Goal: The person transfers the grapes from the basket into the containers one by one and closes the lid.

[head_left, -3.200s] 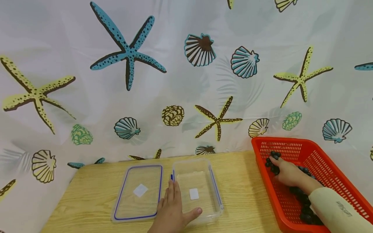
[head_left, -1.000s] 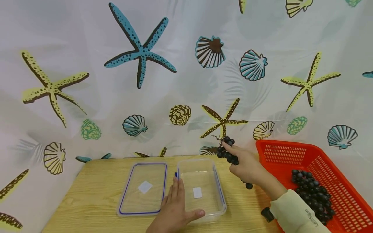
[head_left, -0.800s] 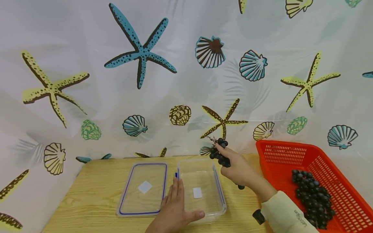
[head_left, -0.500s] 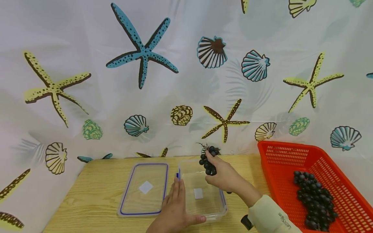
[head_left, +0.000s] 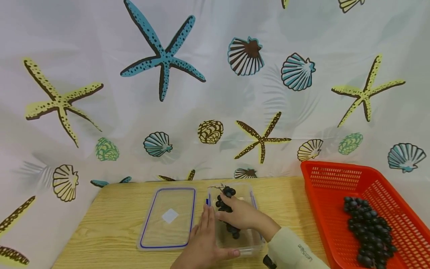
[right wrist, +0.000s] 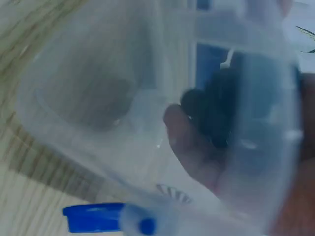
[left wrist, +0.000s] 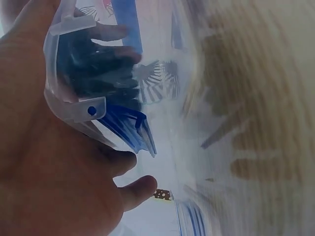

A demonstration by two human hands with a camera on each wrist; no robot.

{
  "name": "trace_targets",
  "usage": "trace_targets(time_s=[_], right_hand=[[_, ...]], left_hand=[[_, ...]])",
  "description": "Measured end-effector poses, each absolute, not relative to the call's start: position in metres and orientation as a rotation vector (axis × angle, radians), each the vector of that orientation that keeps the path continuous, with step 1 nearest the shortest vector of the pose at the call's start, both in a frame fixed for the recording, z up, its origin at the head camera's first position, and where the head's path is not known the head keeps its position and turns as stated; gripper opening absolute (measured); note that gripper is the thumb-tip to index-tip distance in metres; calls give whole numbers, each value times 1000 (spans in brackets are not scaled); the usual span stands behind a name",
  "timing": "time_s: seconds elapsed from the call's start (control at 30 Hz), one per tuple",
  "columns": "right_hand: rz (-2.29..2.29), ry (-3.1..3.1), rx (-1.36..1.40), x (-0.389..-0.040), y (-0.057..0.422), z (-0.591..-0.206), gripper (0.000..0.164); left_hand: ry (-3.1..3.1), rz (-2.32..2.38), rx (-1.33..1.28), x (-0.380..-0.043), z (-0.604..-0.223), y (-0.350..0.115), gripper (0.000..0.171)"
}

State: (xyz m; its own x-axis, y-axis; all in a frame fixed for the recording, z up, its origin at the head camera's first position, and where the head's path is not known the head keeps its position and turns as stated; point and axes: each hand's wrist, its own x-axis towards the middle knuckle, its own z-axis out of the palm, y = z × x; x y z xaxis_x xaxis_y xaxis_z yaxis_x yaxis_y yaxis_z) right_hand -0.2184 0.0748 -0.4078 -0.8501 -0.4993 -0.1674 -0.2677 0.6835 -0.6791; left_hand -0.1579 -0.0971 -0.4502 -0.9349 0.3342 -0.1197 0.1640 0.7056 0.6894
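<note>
A clear plastic container (head_left: 254, 203) with blue clips stands in the middle of the table. My left hand (head_left: 203, 243) rests along its left wall with straight fingers, the thumb stretched across the front end. With my right hand (head_left: 243, 215) I hold a bunch of dark grapes (head_left: 233, 231) low inside the container, its bare stem sticking out toward the back left. In the right wrist view, blurred, the grapes (right wrist: 216, 105) show behind the container wall beside my fingers. Through the clear plastic in the left wrist view, the grapes (left wrist: 93, 61) look like a dark mass.
A clear lid (head_left: 168, 235) with a blue seal lies flat left of the container. At the right, a red basket (head_left: 317, 209) holds more dark grapes (head_left: 371, 231). A curtain (head_left: 181, 112) with starfish and shells hangs behind the table (head_left: 107, 224).
My right hand has lifted the grape bunch out of the red basket, carried it left and lowered it into the container. My left hand has stayed at the container's side.
</note>
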Motion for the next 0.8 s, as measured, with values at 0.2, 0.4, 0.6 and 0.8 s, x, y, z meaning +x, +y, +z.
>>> trace_targets(time_s=[0.2,0.4,0.6,0.8], right_hand=[[-817,2472,-683,-226,79,-418,57],[-907,2575,-695,-232,76,-426,57],[-1022,2627,-667,-233,67,-429,59],[-1084,2639,-590,-236,60,-430,59]], left_hand=[[2657,1044,377,-158,-449,-96,136],[2678,1042,372,-158,-449,-95,137],[2671,1041,372,-158,-449,-95,137],[2682,1026,388,-158,-449,-95,136]])
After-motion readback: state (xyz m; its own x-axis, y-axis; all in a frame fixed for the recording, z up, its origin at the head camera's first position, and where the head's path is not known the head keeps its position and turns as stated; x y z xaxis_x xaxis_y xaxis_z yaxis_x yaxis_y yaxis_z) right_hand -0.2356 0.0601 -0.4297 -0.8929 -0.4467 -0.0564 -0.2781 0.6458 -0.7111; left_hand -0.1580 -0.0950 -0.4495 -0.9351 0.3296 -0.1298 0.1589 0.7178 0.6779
